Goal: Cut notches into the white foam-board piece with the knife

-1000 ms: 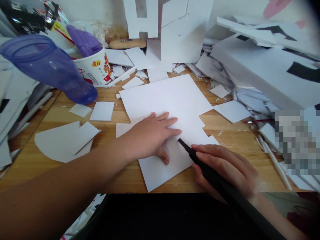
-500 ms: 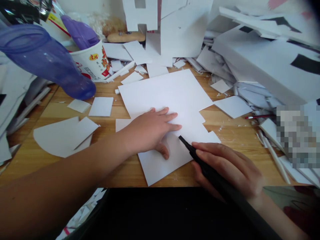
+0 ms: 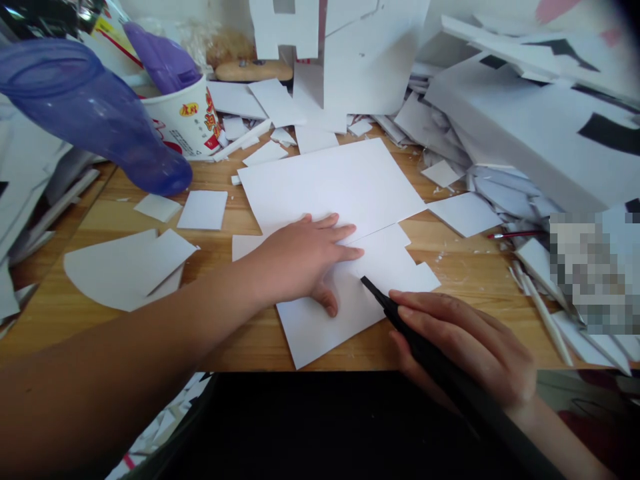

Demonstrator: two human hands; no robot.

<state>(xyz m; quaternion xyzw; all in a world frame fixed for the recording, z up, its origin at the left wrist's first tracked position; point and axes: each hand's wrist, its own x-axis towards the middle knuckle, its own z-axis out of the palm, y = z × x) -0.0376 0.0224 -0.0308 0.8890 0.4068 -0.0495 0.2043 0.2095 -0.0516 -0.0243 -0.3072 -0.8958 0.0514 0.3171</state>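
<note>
Several white sheets overlap at the middle of the wooden table. My left hand (image 3: 310, 260) lies on them with its fingers spread, pressing near the edge between the upper sheet (image 3: 330, 183) and the lower sheet (image 3: 320, 340). In my right hand (image 3: 465, 347) is a long black tool (image 3: 425, 353) like a pen or knife. Its narrow tip points up and left, over the lower sheet, just right of my left thumb. Whether the tip touches the sheet I cannot tell.
A blue-purple plastic bottle (image 3: 100, 120) leans at the left beside a paper cup (image 3: 187, 123). White offcuts (image 3: 125, 267) lie on the table (image 3: 240, 340). White boards (image 3: 370, 60) stand at the back, and a large white piece (image 3: 520, 127) rests over scraps at the right.
My right hand and the black tool have shifted slightly right and down. A seam between the upper and lower sheets now shows right of my left fingers. My left hand stays almost still.
</note>
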